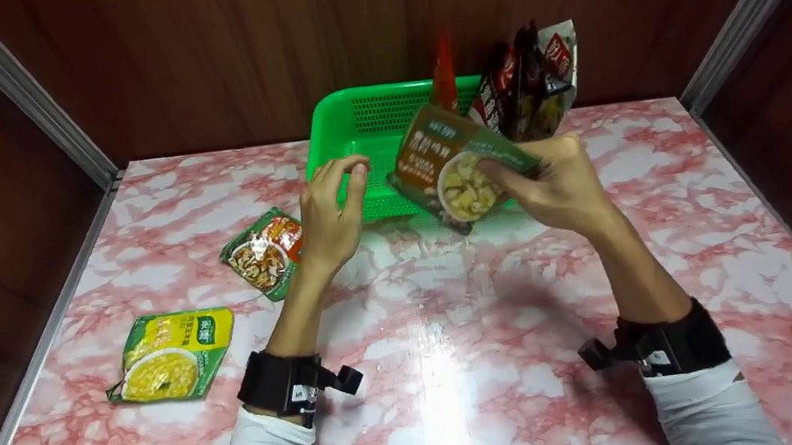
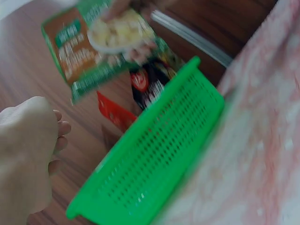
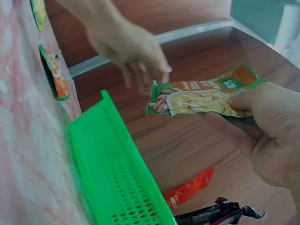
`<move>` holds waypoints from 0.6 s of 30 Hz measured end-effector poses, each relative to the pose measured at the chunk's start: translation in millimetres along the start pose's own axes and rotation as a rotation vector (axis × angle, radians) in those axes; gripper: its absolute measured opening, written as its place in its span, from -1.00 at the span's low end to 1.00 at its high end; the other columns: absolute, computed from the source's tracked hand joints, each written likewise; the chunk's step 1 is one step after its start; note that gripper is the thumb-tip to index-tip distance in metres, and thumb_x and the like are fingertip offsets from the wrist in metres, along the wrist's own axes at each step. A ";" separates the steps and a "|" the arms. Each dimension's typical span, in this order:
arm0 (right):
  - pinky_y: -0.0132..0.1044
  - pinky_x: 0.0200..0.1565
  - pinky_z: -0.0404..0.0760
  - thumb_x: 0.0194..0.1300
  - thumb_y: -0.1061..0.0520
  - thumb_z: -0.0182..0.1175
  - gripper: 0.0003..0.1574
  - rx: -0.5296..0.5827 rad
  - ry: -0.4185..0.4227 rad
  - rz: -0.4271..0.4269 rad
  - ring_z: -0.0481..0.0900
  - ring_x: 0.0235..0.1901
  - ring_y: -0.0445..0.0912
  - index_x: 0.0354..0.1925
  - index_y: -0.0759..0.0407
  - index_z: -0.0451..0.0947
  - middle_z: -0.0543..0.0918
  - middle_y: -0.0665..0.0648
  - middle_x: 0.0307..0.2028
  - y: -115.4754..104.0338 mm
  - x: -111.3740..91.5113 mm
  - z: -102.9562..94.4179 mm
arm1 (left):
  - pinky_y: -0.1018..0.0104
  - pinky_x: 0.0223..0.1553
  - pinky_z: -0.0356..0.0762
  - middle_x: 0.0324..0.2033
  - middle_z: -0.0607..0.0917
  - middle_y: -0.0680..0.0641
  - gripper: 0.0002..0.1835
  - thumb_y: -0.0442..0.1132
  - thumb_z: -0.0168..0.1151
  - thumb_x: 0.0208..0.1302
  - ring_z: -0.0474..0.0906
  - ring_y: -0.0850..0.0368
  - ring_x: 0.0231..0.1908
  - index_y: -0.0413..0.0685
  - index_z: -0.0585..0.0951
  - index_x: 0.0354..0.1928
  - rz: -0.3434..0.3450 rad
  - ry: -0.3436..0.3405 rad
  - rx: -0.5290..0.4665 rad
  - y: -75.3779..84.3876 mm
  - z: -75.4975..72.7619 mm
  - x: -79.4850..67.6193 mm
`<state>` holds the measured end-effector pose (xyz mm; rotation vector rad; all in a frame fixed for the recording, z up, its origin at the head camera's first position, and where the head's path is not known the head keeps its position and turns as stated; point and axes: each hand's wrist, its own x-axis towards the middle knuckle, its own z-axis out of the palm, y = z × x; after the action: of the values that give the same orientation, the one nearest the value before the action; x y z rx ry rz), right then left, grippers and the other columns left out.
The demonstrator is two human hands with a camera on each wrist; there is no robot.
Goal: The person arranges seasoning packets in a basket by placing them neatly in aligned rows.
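Observation:
My right hand (image 1: 561,183) pinches a green and brown food packet (image 1: 445,163) between thumb and fingers, holding it above the front rim of a green plastic basket (image 1: 331,121). In the right wrist view the packet (image 3: 197,98) is tilted, with the thumb across its printed bowl. My left hand (image 1: 333,211) hovers near the basket's front left corner, fingers loosely bent and holding nothing. In the left wrist view that hand (image 2: 28,154) is apart from the packet. Inside the basket's right part stand a red packet (image 1: 445,76) and several dark packets (image 1: 527,89).
A green and red packet (image 1: 267,253) lies on the marbled table (image 1: 463,396) beside my left forearm. Farther left and nearer lies a yellow and green packet (image 1: 174,355). Behind the basket rises a brown wood-grain wall (image 1: 210,64).

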<state>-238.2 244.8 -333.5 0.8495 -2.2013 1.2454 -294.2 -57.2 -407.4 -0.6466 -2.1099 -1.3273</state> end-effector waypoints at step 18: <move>-0.53 -0.59 0.29 0.46 0.31 0.45 -0.60 -0.047 0.286 0.014 0.44 -0.72 -0.40 -0.57 0.38 0.76 0.65 0.11 -0.69 -2.0 3.8 -6.7 | -0.31 0.68 0.31 0.21 0.85 -0.27 -0.60 -0.10 0.17 0.78 0.73 -0.29 0.29 -0.23 0.75 0.32 0.061 -0.222 0.338 -44.4 8.5 -17.1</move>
<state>-238.8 248.8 -326.6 0.5976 -2.0015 1.2327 -312.6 -68.7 -450.7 -0.7321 -2.3968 -0.8681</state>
